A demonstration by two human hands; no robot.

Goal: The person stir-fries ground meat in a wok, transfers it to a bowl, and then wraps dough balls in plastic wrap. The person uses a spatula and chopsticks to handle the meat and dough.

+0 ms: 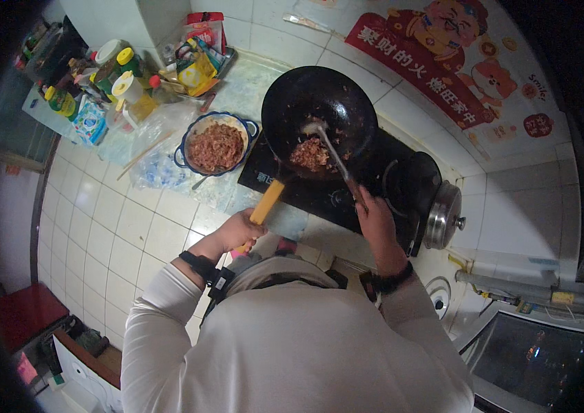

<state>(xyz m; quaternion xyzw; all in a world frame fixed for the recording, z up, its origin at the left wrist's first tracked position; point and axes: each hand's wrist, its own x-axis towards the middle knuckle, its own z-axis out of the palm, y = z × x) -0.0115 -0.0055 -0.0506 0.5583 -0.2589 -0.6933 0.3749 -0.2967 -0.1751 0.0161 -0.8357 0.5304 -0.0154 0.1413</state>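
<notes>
A black wok (pixel 292 103) stands tilted on the cooktop, its yellow handle (pixel 269 200) gripped in my left hand (pixel 240 228). My right hand (pixel 376 217) is closed around the handle of a metal spatula (pixel 334 155), whose blade reaches into the wok. Browned minced meat (pixel 310 155) lies heaped in the near part of the wok, with small bits stuck higher on its wall. Left of the wok, a blue-rimmed two-handled bowl (pixel 180 155) holds more minced meat (pixel 216 147), pinker in colour.
The black glass cooktop (pixel 318 199) carries a second burner at right, beside a lidded steel pot (pixel 443 217). Bottles, an oil jug (pixel 137 103), a plastic bag (pixel 160 165), a wooden chopstick (pixel 145 155) and a spoon handle (pixel 200 182) crowd the left counter. A tiled wall rises behind.
</notes>
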